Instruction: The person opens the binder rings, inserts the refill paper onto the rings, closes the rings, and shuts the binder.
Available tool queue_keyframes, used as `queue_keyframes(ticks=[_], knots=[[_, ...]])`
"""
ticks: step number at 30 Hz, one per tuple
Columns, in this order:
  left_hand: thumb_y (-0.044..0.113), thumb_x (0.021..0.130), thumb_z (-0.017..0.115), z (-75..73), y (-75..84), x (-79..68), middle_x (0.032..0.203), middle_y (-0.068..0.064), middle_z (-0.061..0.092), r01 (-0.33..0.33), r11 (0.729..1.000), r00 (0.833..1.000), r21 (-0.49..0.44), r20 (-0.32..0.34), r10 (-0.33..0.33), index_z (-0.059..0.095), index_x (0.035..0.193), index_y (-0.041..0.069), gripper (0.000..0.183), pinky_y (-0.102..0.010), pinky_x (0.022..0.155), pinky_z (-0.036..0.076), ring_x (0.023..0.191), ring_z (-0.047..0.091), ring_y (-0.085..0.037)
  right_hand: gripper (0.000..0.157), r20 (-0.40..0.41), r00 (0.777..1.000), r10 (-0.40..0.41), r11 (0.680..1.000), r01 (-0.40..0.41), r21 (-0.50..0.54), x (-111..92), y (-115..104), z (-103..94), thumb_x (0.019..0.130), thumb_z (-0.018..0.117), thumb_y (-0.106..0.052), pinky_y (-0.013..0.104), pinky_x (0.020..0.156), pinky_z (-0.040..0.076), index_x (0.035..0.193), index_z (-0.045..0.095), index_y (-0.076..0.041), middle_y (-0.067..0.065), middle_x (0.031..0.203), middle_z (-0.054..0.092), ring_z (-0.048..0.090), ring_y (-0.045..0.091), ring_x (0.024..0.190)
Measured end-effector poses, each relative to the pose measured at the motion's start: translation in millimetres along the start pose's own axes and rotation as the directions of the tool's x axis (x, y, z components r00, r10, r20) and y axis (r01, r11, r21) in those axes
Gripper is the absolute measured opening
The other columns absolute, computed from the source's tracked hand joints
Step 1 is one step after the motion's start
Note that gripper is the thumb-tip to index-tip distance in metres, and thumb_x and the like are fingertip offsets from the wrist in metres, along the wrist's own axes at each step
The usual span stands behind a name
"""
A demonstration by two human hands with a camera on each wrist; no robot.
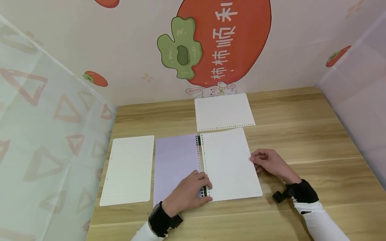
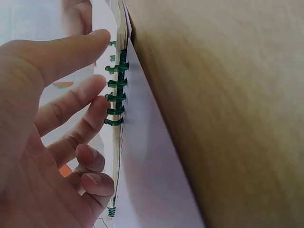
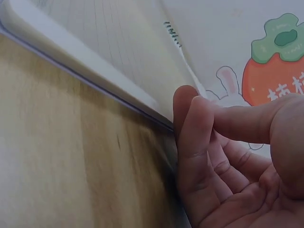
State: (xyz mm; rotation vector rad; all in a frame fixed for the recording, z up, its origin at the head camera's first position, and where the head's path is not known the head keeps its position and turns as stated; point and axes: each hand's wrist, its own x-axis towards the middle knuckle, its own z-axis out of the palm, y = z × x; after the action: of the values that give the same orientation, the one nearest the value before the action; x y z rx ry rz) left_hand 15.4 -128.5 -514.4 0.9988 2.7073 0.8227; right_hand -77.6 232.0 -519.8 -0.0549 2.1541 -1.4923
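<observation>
A: Fingers first: the right hand [image 1: 270,162].
B: Thumb and forefinger drawn together, tips pinching the right edge of the ring-bound notebook of white lined paper [image 1: 232,164]. One leaf or several: cannot tell. Risk: a creased edge, caused by tugging a leaf against the binding.
A: The left hand [image 1: 188,190]?
B: Fingers slightly bent and spread, thumb apart, resting across the binding near its front end; gripping nothing that shows. Risk: the block swivelling, caused by too light a press.
A: Binding?
B: Curved green plastic rings [image 2: 116,83], beside the left fingertips. Whether clasped, not legible. Risk: torn punch holes, caused by a sideways pull.
A: Next outward?
B: Smooth lilac cover [image 1: 175,157], folded out flat left of the rings, the left hand over its near right corner. Risk: a bent cover, caused by leaning there.
A: Position of the notebook?
B: Mid-table, nearer the front edge than the back, on a wood-grain table [image 1: 316,140].
A: Outlying items?
B: Two. White lined loose paper [image 1: 128,169], by the table's left edge, just beside the cover; risk: being nudged, caused by the cover sliding. White punched sheet [image 1: 224,112], at the table's back edge, holes toward the notebook; risk: mixed order, caused by lying so near.
</observation>
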Motion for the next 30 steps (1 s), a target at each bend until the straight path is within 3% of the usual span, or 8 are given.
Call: queue_keyframes(ticks=[7, 10, 12, 16, 19, 23, 25, 30], knots=[[0.042, 0.083, 0.084, -1.3, 0.8, 1.1, 0.105, 0.013, 0.06, -0.007, 0.999, 1.0, 0.033, 0.02, 0.007, 0.069, 0.102, 0.025, 0.03, -0.02, 0.073, 0.039, 0.085, 0.041, -0.007, 0.036, -0.032, 0.997, -0.072, 0.997, 0.072, -0.015, 6.5, -7.6, -17.1, 0.101, 0.066, -0.022, 0.036, 0.07, 0.062, 0.113, 0.065, 0.012, 0.023, 0.093, 0.072, 0.073, 0.023, 0.08], [0.04, 0.083, 0.084, -2.8, 1.8, 1.5, 0.106, 0.012, 0.06, -0.02, 0.999, 1.0, 0.039, 0.021, 0.019, 0.069, 0.102, 0.024, 0.029, -0.02, 0.073, 0.039, 0.085, 0.041, -0.008, 0.033, -0.081, 0.985, -0.153, 0.984, 0.144, -0.103, 14.7, -13.8, -24.6, 0.101, 0.065, -0.021, 0.034, 0.068, 0.062, 0.112, 0.067, 0.009, 0.022, 0.093, 0.073, 0.073, 0.023, 0.079], [0.041, 0.084, 0.083, -4.4, 2.1, 2.9, 0.106, 0.012, 0.06, -0.025, 0.999, 0.999, 0.034, 0.036, 0.024, 0.07, 0.103, 0.024, 0.029, -0.02, 0.073, 0.039, 0.086, 0.042, -0.007, 0.03, -0.123, 0.963, -0.241, 0.951, 0.208, -0.23, 22.1, -19.1, -29.0, 0.102, 0.064, -0.022, 0.034, 0.068, 0.06, 0.11, 0.07, 0.006, 0.019, 0.093, 0.074, 0.072, 0.024, 0.08], [0.046, 0.089, 0.077, -9.4, 0.7, 13.7, 0.109, 0.01, 0.063, -0.007, 1.0, 0.998, 0.016, 0.062, 0.006, 0.072, 0.109, 0.022, 0.032, -0.022, 0.076, 0.045, 0.088, 0.05, -0.006, 0.026, -0.152, 0.904, -0.399, 0.84, 0.293, -0.457, 38.1, -31.9, -36.2, 0.104, 0.06, -0.017, 0.043, 0.08, 0.058, 0.114, 0.072, 0.004, 0.018, 0.105, 0.075, 0.07, 0.032, 0.093], [0.046, 0.095, 0.069, -13.9, -3.0, 34.1, 0.112, 0.006, 0.066, 0.025, 0.999, 1.0, 0.035, 0.011, -0.026, 0.073, 0.115, 0.018, 0.035, -0.026, 0.082, 0.052, 0.095, 0.061, -0.009, 0.029, -0.083, 0.902, -0.423, 0.789, 0.322, -0.524, 51.6, -40.9, -38.5, 0.104, 0.057, -0.01, 0.055, 0.096, 0.052, 0.125, 0.068, 0.006, 0.023, 0.127, 0.067, 0.063, 0.039, 0.117], [0.044, 0.1, 0.062, -26.2, -6.2, 77.0, 0.126, -0.003, 0.066, 0.119, 0.986, 0.991, 0.115, -0.074, -0.11, 0.069, 0.128, 0.013, 0.042, -0.037, 0.093, 0.054, 0.114, 0.063, -0.021, 0.037, 0.043, 0.91, -0.412, 0.716, 0.352, -0.603, 72.2, -48.9, -32.8, 0.103, 0.053, -0.005, 0.061, 0.113, 0.037, 0.138, 0.061, 0.007, 0.029, 0.152, 0.048, 0.043, 0.046, 0.142], [0.045, 0.102, 0.059, -33.4, -6.9, 102.0, 0.139, -0.008, 0.061, 0.177, 0.973, 0.982, 0.147, -0.086, -0.166, 0.064, 0.138, 0.012, 0.049, -0.043, 0.099, 0.051, 0.125, 0.058, -0.028, 0.041, 0.079, 0.906, -0.415, 0.677, 0.366, -0.639, 81.6, -50.8, -27.5, 0.103, 0.053, -0.004, 0.062, 0.117, 0.031, 0.142, 0.057, 0.007, 0.03, 0.158, 0.041, 0.034, 0.048, 0.148], [0.046, 0.104, 0.052, -37.1, -16.3, 155.4, 0.158, -0.019, 0.042, 0.325, 0.924, 0.945, 0.202, -0.053, -0.322, 0.05, 0.153, 0.009, 0.062, -0.054, 0.115, 0.039, 0.144, 0.039, -0.046, 0.045, 0.101, 0.915, -0.391, 0.638, 0.349, -0.687, 96.6, -52.9, -15.0, 0.103, 0.052, -0.001, 0.062, 0.117, 0.03, 0.147, 0.053, 0.007, 0.031, 0.162, 0.035, 0.028, 0.051, 0.15]])
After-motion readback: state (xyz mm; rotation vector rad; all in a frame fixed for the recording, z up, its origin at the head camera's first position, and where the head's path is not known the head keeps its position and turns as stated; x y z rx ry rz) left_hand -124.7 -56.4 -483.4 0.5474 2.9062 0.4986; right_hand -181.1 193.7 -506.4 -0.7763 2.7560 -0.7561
